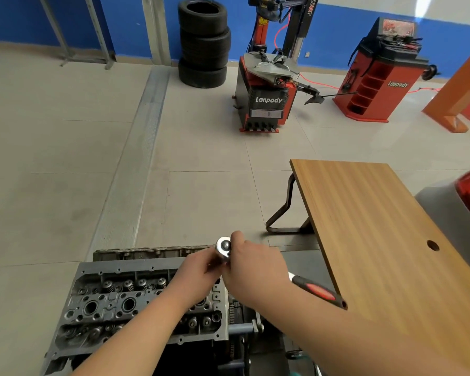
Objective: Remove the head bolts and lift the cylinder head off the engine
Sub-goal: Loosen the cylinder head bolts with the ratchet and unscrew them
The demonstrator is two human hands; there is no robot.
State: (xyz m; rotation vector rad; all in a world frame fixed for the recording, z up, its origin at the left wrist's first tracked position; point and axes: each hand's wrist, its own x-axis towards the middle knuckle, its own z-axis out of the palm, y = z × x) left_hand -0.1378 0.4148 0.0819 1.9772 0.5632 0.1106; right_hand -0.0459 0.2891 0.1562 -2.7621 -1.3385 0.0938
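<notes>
Head view looks down past both my forearms to the cylinder head, which sits bolted on the engine low in the picture, valve springs and plug wells exposed, with the wooden table just to its right. I hold the ratchet up above the head's far right corner rather than on a bolt, I judge so that I can work at its drive end before seating it (whether a socket is fitted underneath is hidden by my fingers). My right hand is curled round the ratchet's neck just behind its round chrome head, thumb up beside it; the black and red handle runs out behind my wrist towards the table. My left hand is curled too, fingertips meeting the underside of the ratchet's head, pinching something there that I cannot make out. The head has not been lifted, and its bolts look untouched as yet.
</notes>
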